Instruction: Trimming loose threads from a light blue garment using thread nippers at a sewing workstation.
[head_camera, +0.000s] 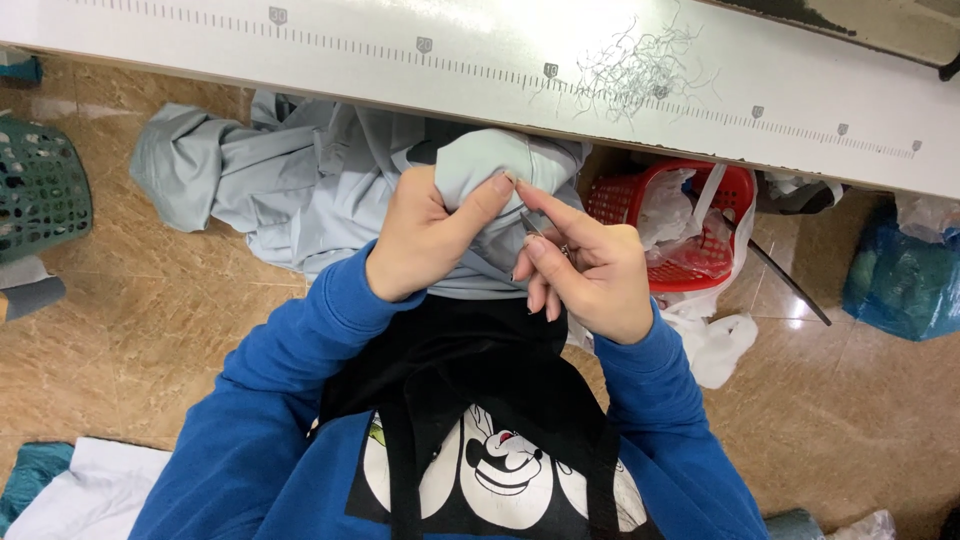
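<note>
At the centre of the frame the left hand (425, 235) is closed on a bunched fold of pale grey-blue garment (300, 190), its thumb pressing the cloth taut near the tip. The right hand (590, 270) meets it from the right side, fingers curled around a small metal thread snip (531, 224), of which only the slim blades show between forefinger and thumb. The blade tips sit right at the fold, just beside the left thumbnail.

Done well, this trimming seems to call for the cloth to be kept stretched over the left fingers so that loose thread ends stand clear, with the blades laid flat along the seam rather than pointing into the fabric. The main risks appear to be nicking the cloth or the thumb, since the two lie so close together.

The rest of the garment spills leftward and down over the tan tiled floor (150, 330). Across the top of the frame runs a white table edge (350, 55) marked like a ruler, with a tangle of cut threads (640, 65) on it at upper right. Below that, right of centre, stands a red plastic basket (700, 225) holding white scraps; a green basket (40, 185) sits at the left edge and a blue bag (905, 280) at far right. The table edge crowds the hands from above, leaving little room to lift the fold.
</note>
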